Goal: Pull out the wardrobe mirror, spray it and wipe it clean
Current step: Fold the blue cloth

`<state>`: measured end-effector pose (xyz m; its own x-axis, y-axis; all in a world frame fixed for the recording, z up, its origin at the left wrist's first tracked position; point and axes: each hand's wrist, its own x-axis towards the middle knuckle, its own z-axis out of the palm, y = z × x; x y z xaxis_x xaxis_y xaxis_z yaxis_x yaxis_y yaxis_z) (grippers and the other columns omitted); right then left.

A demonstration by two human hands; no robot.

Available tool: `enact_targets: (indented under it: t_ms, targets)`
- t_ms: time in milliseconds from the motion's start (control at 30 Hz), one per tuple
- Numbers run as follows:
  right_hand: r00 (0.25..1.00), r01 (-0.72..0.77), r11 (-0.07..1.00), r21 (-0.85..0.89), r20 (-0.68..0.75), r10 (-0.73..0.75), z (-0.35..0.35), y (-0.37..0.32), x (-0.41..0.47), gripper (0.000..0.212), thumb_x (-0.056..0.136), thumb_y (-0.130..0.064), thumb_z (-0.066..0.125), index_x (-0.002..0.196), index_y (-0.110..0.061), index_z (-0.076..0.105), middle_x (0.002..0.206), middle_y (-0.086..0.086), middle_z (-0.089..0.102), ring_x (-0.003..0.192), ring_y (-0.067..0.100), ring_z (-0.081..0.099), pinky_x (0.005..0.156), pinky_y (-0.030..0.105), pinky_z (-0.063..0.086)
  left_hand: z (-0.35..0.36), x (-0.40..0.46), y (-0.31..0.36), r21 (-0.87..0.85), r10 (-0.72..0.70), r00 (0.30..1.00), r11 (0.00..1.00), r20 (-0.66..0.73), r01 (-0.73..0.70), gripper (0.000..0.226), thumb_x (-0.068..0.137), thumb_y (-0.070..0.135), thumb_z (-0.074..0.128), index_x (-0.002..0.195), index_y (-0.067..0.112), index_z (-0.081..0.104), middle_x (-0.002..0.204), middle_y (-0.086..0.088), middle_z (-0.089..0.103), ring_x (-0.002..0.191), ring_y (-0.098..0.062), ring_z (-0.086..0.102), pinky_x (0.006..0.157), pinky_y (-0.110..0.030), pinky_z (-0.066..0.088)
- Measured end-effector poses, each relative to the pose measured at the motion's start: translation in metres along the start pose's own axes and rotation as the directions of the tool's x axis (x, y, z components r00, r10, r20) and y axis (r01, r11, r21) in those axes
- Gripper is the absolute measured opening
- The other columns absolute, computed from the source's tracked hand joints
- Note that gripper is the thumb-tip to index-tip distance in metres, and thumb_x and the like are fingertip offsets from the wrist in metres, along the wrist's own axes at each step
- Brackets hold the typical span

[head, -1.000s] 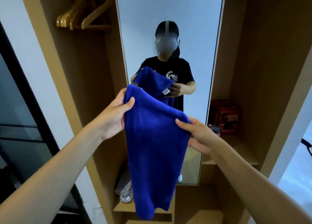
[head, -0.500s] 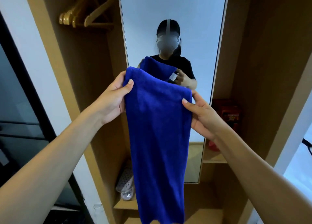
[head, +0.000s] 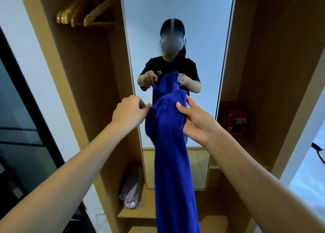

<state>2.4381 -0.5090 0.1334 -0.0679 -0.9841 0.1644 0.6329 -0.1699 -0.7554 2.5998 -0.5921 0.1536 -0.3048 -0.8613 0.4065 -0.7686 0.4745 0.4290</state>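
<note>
With the mirror [head: 177, 21] out, you're readying the blue cloth [head: 168, 144]: right hand [head: 197, 122] grips it, left hand [head: 131, 111] pinches its edge; next, bunch it and wipe

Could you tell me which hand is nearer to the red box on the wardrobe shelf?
The right hand: it holds the blue cloth just left of the red box. The left hand is farther, on the cloth's other side.

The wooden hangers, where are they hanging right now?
In the head view the wooden hangers hang at the upper left, inside the wardrobe compartment just left of the mirror, above the slippers on the bottom shelf.
</note>
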Motion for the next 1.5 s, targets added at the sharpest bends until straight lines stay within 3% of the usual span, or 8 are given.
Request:
enact_targets:
  t_ms: [133,333,500,700,967,1200,1333,1500]
  targets:
    - [0.985,0.061,0.993,0.100,-0.166,-0.044,0.005,-0.001,0.010,0.038,0.101,-0.005,0.045,0.136,-0.019,0.050,0.125,0.010,0.064,0.108,0.022,0.065,0.087,0.036,0.055,0.030,-0.052,0.016,-0.333,0.254,0.946,0.890,-0.201,-0.310,0.020,0.080,0.026,0.065,0.092,0.023,0.048,0.081,0.006,0.051,0.070,-0.013,0.050,0.062,-0.038,0.048]
    - [0.923,0.186,0.960,0.209,-0.372,-0.098,0.015,-0.014,0.013,0.032,0.102,-0.012,0.045,0.131,-0.023,0.055,0.097,0.001,0.067,0.085,0.014,0.064,0.073,0.029,0.053,0.095,-0.089,0.036,-0.268,0.143,0.989,0.952,-0.034,-0.147,0.056,0.070,0.066,0.067,0.094,0.024,0.040,0.090,0.010,0.046,0.079,-0.007,0.050,0.065,-0.024,0.048]
    - [0.876,0.275,0.930,0.245,-0.462,-0.138,0.016,-0.029,0.009,0.027,0.102,-0.013,0.045,0.124,-0.025,0.056,0.098,-0.003,0.065,0.075,0.009,0.064,0.050,0.020,0.051,0.111,-0.071,0.031,-0.325,0.138,0.986,0.932,-0.095,-0.161,0.017,0.092,0.028,0.057,0.090,0.017,0.044,0.084,0.002,0.051,0.071,-0.011,0.052,0.064,-0.029,0.045]
    - [0.842,0.336,0.916,0.221,-0.507,-0.187,0.016,-0.039,0.007,0.031,0.100,-0.011,0.048,0.124,-0.030,0.056,0.112,-0.001,0.064,0.096,0.015,0.064,0.086,0.033,0.055,0.107,-0.061,0.013,-0.621,0.089,0.990,0.772,-0.106,-0.136,0.016,0.095,0.007,0.052,0.104,0.018,0.045,0.092,0.007,0.058,0.080,-0.005,0.060,0.070,-0.025,0.053]
    - [0.794,0.355,0.917,0.182,-0.577,-0.193,0.033,-0.047,0.002,0.031,0.097,-0.013,0.054,0.117,-0.036,0.060,0.101,-0.007,0.062,0.089,0.012,0.058,0.078,0.028,0.053,0.126,-0.072,0.002,-0.072,0.436,0.844,0.875,-0.313,-0.479,0.018,0.094,0.020,0.055,0.110,0.014,0.057,0.113,-0.009,0.046,0.077,-0.012,0.051,0.060,-0.016,0.044]
    - [0.724,0.442,0.890,0.110,-0.630,-0.281,0.047,-0.055,-0.005,0.037,0.096,-0.011,0.054,0.122,-0.038,0.055,0.123,-0.007,0.061,0.114,0.016,0.058,0.098,0.035,0.049,0.184,-0.125,-0.020,-0.104,0.268,0.960,0.956,-0.075,-0.275,0.038,0.062,0.001,0.081,0.095,0.014,0.067,0.115,-0.008,0.056,0.091,-0.026,0.065,0.066,-0.027,0.058]
    - [0.682,0.480,0.876,0.043,-0.647,-0.341,0.054,-0.064,-0.011,0.040,0.096,-0.011,0.053,0.126,-0.037,0.054,0.128,-0.003,0.060,0.106,0.014,0.058,0.092,0.030,0.049,0.216,-0.156,-0.020,-0.234,0.124,0.978,0.969,0.168,-0.083,0.023,0.095,0.028,0.053,0.114,0.019,0.063,0.137,0.002,0.041,0.118,-0.015,0.052,0.096,-0.027,0.048]
    - [0.636,0.519,0.855,-0.007,-0.665,-0.391,0.066,-0.072,-0.014,0.040,0.097,-0.012,0.052,0.128,-0.037,0.052,0.129,-0.002,0.059,0.106,0.017,0.059,0.091,0.032,0.049,0.238,-0.164,0.007,-0.222,0.092,0.916,0.975,0.391,-0.003,0.099,0.074,0.088,0.022,0.146,0.022,0.037,0.151,0.003,0.029,0.136,-0.014,0.037,0.107,-0.030,0.040]
